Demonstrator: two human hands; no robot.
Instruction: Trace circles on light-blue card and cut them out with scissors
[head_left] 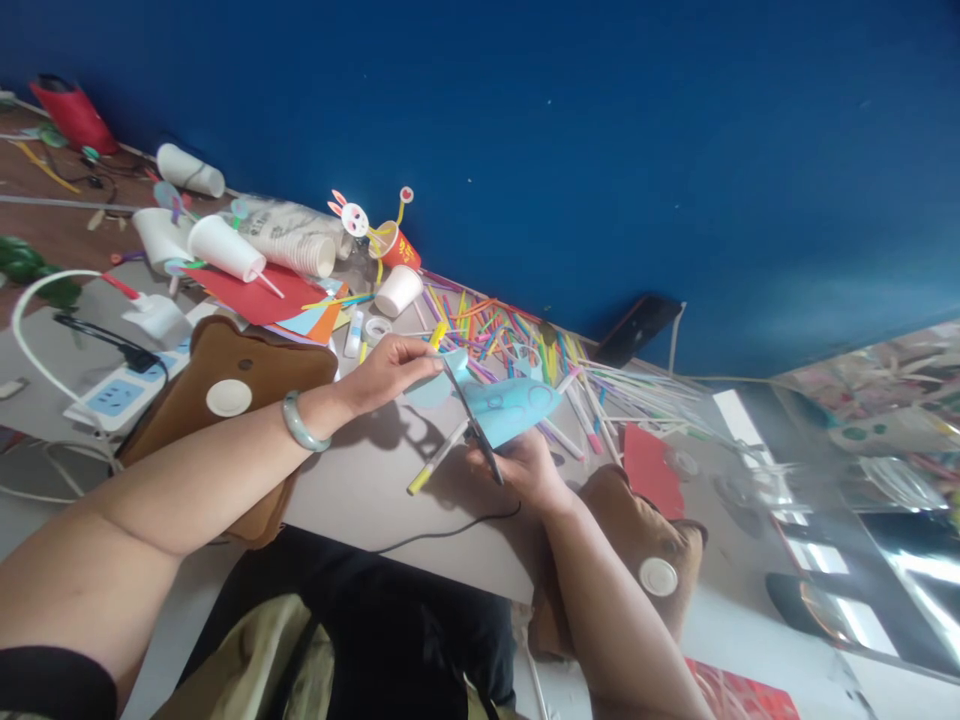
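My left hand (390, 374), with a pale green bangle (305, 422) on the wrist, pinches the edge of a light blue paper sheet (517, 405) above the table. Round outlines are drawn on the paper. My right hand (529, 466) is closed around a pair of dark scissors (471, 410), whose blades point up and left across the paper, close to my left fingertips. Part of the scissors' handle is hidden by my right fingers. Under the paper lies a marker with a yellow-green end (421, 478).
Brown cushions (247, 375) lie at both sides. A power strip (127, 390) with cables is at left. White paper cups (225, 248), red paper (259, 295) and a decorated red cup (396, 246) stand toward the blue wall (525, 180). Many coloured sticks (487, 330) and a dark phone-like object (637, 328) are behind.
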